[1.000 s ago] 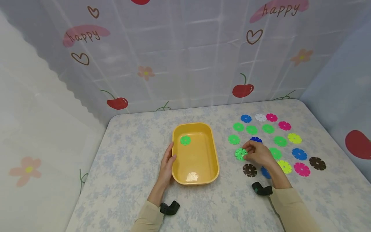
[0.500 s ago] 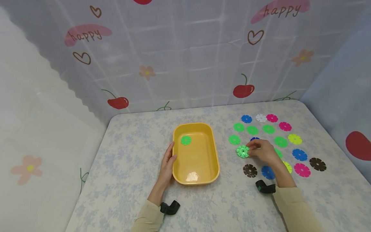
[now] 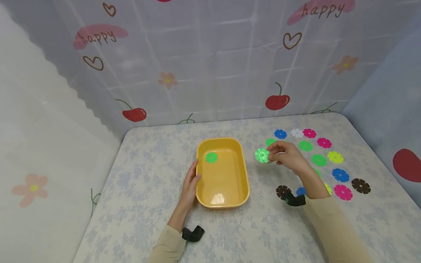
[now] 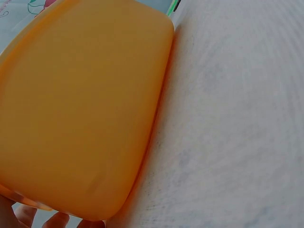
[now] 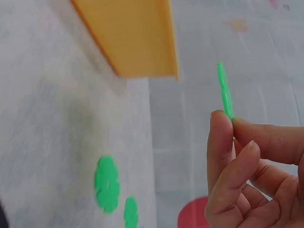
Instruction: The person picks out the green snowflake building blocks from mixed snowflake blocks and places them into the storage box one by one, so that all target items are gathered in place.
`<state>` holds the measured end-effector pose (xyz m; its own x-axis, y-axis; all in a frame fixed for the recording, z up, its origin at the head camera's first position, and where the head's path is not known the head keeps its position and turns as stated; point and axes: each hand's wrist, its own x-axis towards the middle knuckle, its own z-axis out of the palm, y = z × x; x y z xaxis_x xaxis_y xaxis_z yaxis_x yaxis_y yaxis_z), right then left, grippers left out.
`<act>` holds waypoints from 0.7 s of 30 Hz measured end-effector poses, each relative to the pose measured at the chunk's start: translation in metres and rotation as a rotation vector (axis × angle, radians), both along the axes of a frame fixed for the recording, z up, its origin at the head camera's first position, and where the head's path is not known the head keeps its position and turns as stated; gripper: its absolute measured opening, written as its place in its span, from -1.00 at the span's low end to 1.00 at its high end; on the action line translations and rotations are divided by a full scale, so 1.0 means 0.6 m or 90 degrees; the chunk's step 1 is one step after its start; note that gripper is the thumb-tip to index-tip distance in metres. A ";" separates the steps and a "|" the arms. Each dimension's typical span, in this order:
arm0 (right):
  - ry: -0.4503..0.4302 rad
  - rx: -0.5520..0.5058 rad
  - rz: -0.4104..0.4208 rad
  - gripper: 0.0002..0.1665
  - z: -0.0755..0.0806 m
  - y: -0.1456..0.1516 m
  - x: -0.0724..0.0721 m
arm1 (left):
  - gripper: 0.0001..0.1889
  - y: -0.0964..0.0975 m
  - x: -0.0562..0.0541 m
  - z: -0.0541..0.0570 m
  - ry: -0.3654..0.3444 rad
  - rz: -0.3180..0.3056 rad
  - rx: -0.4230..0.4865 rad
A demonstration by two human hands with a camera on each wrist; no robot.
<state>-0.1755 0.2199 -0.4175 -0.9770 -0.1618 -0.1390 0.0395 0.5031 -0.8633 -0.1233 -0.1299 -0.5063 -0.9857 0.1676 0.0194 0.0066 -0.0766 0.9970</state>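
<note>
A yellow rectangular tray (image 3: 225, 184) stands on the table, with one green notched plastic disc (image 3: 211, 157) lying near its far left corner. My left hand (image 3: 189, 185) grips the tray's left side, thumb at the rim; in the left wrist view its fingertips (image 4: 57, 220) show below the tray. Right of the tray, my right hand (image 3: 288, 157) pinches another green notched disc (image 3: 262, 155) between thumb and fingers, raised off the table. Seen edge-on in the right wrist view, that pinched disc (image 5: 223, 88) stands upright. Some discs are hidden under the right hand and forearm.
Loose notched discs lie spread over the table's right side, among them a blue disc (image 3: 280, 134), a white disc (image 3: 296, 133), a yellow disc (image 3: 335, 157) and a brown disc (image 3: 360, 186). A printed curtain (image 3: 213, 65) hangs behind the table.
My right hand has lifted the green disc off the table and moved it away from me and slightly left. The left hand keeps its hold on the tray, which stays in place.
</note>
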 end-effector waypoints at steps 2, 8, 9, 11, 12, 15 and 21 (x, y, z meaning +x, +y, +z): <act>-0.003 -0.003 0.008 -0.68 0.009 -0.018 -0.008 | -0.43 0.000 -0.001 0.000 0.002 0.002 -0.001; -0.021 -0.013 0.038 -0.72 0.022 -0.074 -0.032 | -0.43 0.001 -0.003 0.001 0.000 0.009 -0.006; -0.024 -0.013 0.043 -0.72 0.022 -0.084 -0.036 | -0.43 0.000 -0.003 0.001 0.000 0.010 -0.008; -0.031 -0.009 0.054 -0.73 0.021 -0.104 -0.043 | -0.43 0.000 -0.003 0.002 0.001 0.010 -0.011; -0.034 -0.009 0.061 -0.73 0.021 -0.113 -0.045 | -0.43 0.000 -0.003 0.002 0.003 0.011 -0.013; -0.038 -0.019 0.087 -0.75 0.014 -0.138 -0.053 | -0.43 -0.001 -0.003 0.002 0.004 0.011 -0.017; -0.050 -0.057 0.143 -0.78 0.002 -0.171 -0.056 | -0.43 0.001 0.000 0.001 -0.001 0.011 -0.023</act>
<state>-0.2091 0.1176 -0.4161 -0.9022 -0.3880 -0.1885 0.0042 0.4290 -0.9033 -0.1235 -0.1292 -0.5055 -0.9885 0.1509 0.0124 0.0063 -0.0406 0.9992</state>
